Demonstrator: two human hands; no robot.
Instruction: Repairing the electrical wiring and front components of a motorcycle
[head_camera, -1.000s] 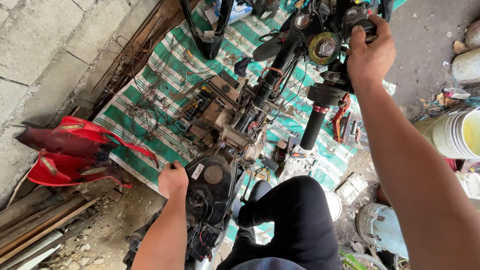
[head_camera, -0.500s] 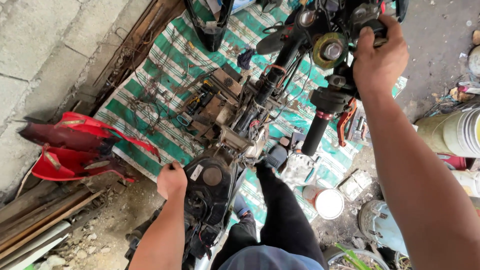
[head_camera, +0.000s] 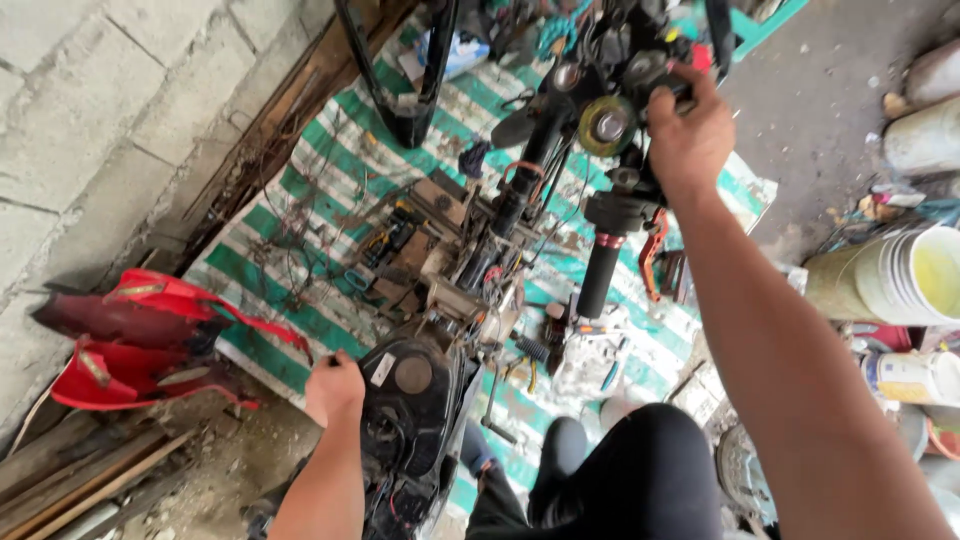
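Note:
A stripped motorcycle frame stands over a green and white striped tarp (head_camera: 330, 190). My right hand (head_camera: 690, 135) is stretched forward and grips the handlebar assembly (head_camera: 620, 90) near its top, above the black handlebar grip (head_camera: 597, 275). My left hand (head_camera: 333, 387) is closed on the left edge of the black fuel tank (head_camera: 410, 395) at the rear of the frame. Bare wiring and engine parts (head_camera: 450, 250) lie exposed between the two hands. My leg in black trousers (head_camera: 620, 480) is at the bottom.
Red body panels (head_camera: 140, 335) lie at the left by a grey block wall (head_camera: 90, 110). Wooden boards (head_camera: 80, 490) sit at bottom left. A white bucket (head_camera: 915, 275) and cans (head_camera: 905, 375) stand at the right. Small tools (head_camera: 600, 360) lie on the tarp.
The view has shifted slightly and my leg has moved under the frame. Both hands keep their holds on the handlebar assembly and the tank.

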